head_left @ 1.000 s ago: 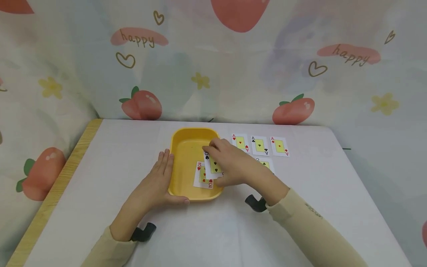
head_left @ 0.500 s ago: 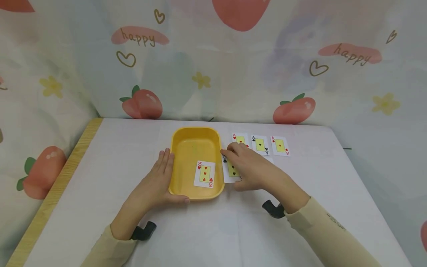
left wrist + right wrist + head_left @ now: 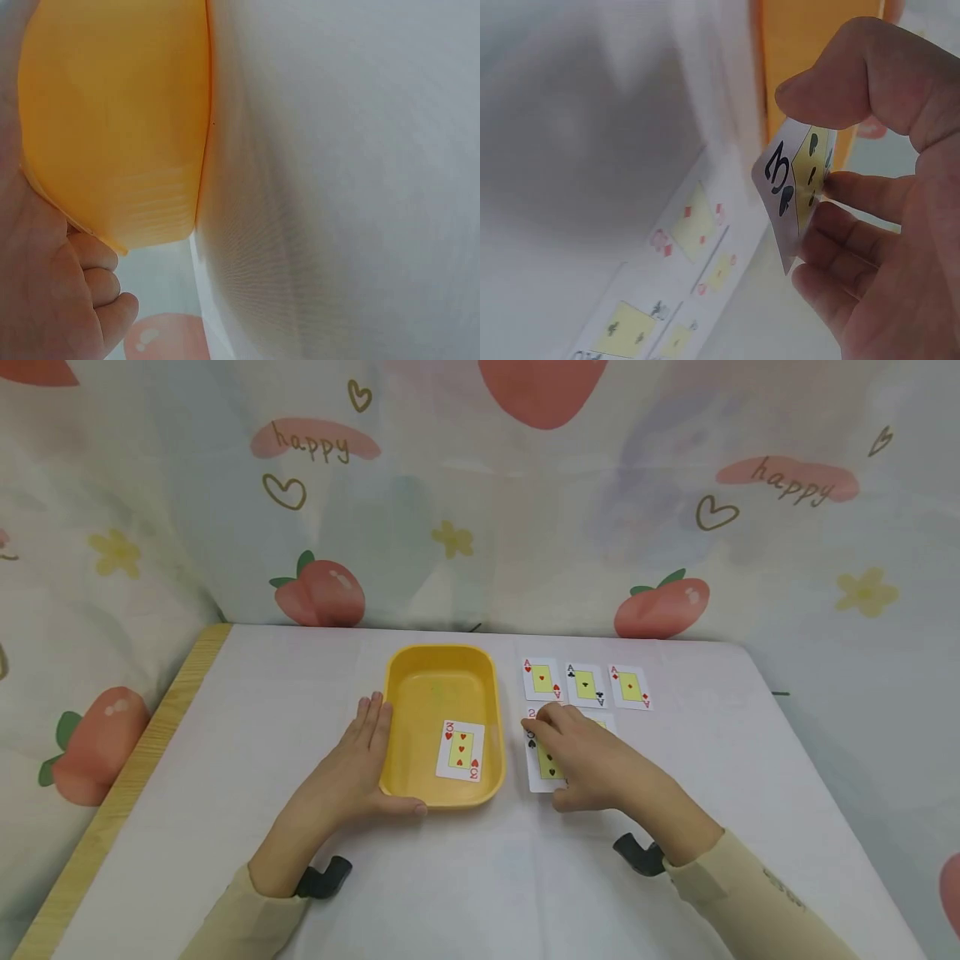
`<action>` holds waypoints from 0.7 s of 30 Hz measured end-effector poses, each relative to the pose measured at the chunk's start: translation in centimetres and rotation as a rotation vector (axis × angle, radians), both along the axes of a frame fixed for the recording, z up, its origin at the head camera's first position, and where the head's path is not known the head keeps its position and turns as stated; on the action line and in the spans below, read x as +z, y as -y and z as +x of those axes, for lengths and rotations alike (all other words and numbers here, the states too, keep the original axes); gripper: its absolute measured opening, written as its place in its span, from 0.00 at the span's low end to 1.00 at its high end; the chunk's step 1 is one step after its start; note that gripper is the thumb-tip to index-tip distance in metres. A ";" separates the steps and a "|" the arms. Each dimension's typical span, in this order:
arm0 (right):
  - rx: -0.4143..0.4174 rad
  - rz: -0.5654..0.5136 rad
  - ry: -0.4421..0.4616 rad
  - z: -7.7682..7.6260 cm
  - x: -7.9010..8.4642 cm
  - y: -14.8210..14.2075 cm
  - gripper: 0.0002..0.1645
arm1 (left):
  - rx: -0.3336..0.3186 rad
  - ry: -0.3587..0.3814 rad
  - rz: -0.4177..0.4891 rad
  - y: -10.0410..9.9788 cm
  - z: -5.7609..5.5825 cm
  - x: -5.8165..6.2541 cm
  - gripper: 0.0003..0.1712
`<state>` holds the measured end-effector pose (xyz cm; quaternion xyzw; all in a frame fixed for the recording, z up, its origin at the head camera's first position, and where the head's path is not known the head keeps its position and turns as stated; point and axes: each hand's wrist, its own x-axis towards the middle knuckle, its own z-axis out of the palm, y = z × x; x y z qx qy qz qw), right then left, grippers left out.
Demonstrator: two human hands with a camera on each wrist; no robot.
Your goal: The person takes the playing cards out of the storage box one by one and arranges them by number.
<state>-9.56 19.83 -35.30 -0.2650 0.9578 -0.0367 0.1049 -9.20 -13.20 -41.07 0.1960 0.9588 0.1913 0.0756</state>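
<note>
My right hand [image 3: 592, 764] pinches a three of spades playing card [image 3: 547, 767] between thumb and fingers, just right of the yellow tray [image 3: 498, 768]. In the right wrist view, the thumb bears on one edge of that card [image 3: 780, 187] and the fingertips on the other. It overlaps a red two [image 3: 531, 713] in the head view. Inside the tray lies a three of hearts [image 3: 461, 752], face up. My left hand [image 3: 347, 768] rests against the tray's left side, fingers straight along the rim and thumb at the near corner.
Behind my right hand, an ace of hearts [image 3: 542, 679], ace of clubs [image 3: 585, 686] and ace of diamonds [image 3: 631, 687] form a row on the white tabletop [image 3: 465, 893]. Another card [image 3: 602, 720] is partly covered by the hand. A patterned cloth [image 3: 510, 527] hangs behind the table.
The right hand has carried the three of spades from over the tray, rightward and nearer, to below the aces. The left hand stays at the tray's side.
</note>
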 end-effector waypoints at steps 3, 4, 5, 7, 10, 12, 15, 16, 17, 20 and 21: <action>-0.014 0.008 0.014 0.4 -0.6 -0.3 0.55 | -0.006 -0.004 -0.003 0.0 0.0 0.0 0.86; -0.020 0.013 0.016 0.5 -0.9 -0.4 0.55 | -0.008 -0.006 -0.005 0.0 -0.1 0.0 0.86; -0.024 0.017 0.018 0.6 -1.2 -0.5 0.55 | -0.009 -0.009 -0.007 0.0 -0.1 0.0 0.86; -0.031 0.024 0.028 0.8 -1.7 -0.7 0.55 | -0.007 -0.012 -0.009 0.0 -0.1 -0.1 0.86; -0.022 0.034 0.041 1.2 -2.4 -1.0 0.55 | -0.008 -0.012 -0.009 0.0 -0.2 -0.1 0.86; -0.015 0.036 0.051 1.4 -2.9 -1.2 0.54 | -0.008 -0.008 -0.005 0.0 -0.2 -0.1 0.86; -0.016 0.048 0.058 1.6 -3.4 -1.3 0.53 | -0.011 -0.008 0.001 0.1 -0.2 -0.1 0.85; -0.017 0.052 0.061 1.7 -3.6 -1.4 0.53 | -0.010 -0.007 0.001 0.1 -0.2 -0.1 0.85; -0.020 0.060 0.064 1.8 -3.8 -1.4 0.53 | -0.011 -0.007 0.000 0.1 -0.2 -0.1 0.85; -0.026 0.075 0.070 1.8 -4.1 -1.6 0.53 | -0.013 -0.015 0.002 0.1 -0.1 -0.1 0.85; -0.026 0.074 0.071 1.8 -4.2 -1.6 0.53 | -0.013 -0.018 0.004 0.1 -0.1 0.0 0.85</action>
